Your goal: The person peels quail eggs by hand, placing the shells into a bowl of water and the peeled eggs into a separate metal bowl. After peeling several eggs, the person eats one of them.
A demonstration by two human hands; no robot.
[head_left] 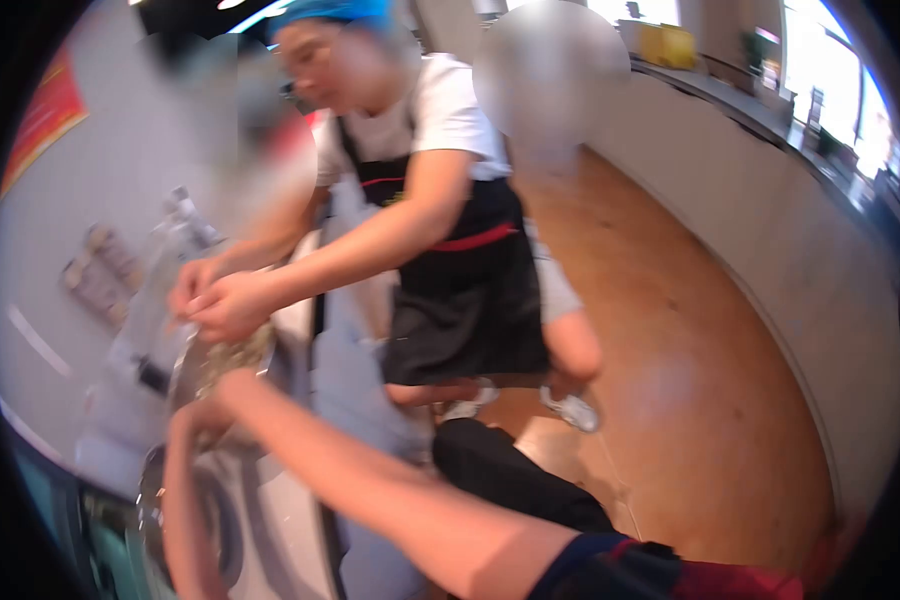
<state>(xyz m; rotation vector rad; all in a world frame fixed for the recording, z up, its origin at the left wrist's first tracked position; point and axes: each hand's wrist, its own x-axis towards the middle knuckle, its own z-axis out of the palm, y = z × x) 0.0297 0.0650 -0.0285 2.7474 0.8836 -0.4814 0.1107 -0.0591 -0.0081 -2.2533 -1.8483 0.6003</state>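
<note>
Both my arms reach to a metal basin [292, 362] on the work surface at the left. My right hand [236, 386] is at the basin's near side, by a pile of small pale brownish pieces [232, 357] whose kind I cannot make out. Close beside it, my left hand [202, 416] is lower and partly behind the right. Motion blur smears the fingers of both, so any hold stays unseen. Across the basin, a co-worker's two hands [220, 303] come together above the same pieces.
A second round metal container [153, 490] stands near my left forearm on the pale counter [275, 520]. The co-worker in a black apron [470, 310] stands beside the counter. Brown floor [670, 370] runs along a low wall [710, 180] at the right.
</note>
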